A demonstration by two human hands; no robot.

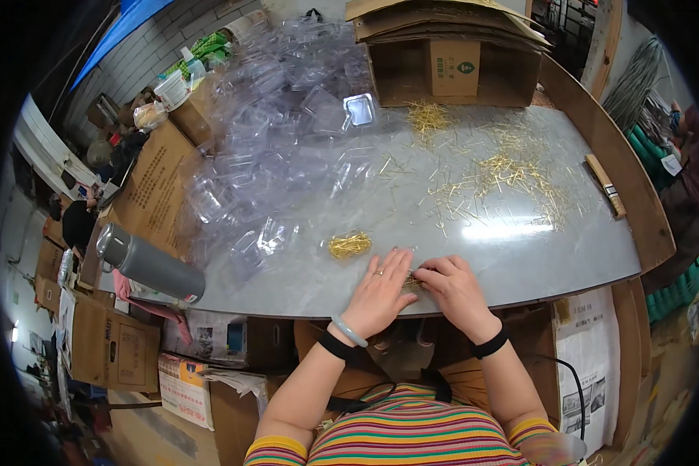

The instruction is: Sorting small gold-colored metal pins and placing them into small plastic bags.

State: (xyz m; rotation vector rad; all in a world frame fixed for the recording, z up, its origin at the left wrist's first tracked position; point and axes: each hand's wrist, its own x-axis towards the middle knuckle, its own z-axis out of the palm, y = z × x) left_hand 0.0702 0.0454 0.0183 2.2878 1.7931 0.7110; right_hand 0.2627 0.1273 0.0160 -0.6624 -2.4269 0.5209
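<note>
At the table's near edge my left hand [379, 287] lies with fingers stretched out and held side by side, its thumb angled toward a small bunch of gold wire hooks [413, 281]. My right hand [452, 286] has its fingers bent down on that bunch from the other side, and they partly hide it. Just beyond my left fingertips rests a neat oval pile of gold hooks [349, 245], touched by neither hand. Many loose gold hooks [512, 172] are scattered over the right half of the grey tabletop [443, 260].
Clear plastic boxes [264, 140] heap up across the table's left side. A grey bottle [151, 264] stands at the left edge. Behind the hooks sits an open cardboard box [400, 74]. A wood-handled brush [606, 186] lies by the cardboard wall [621, 147] on the right.
</note>
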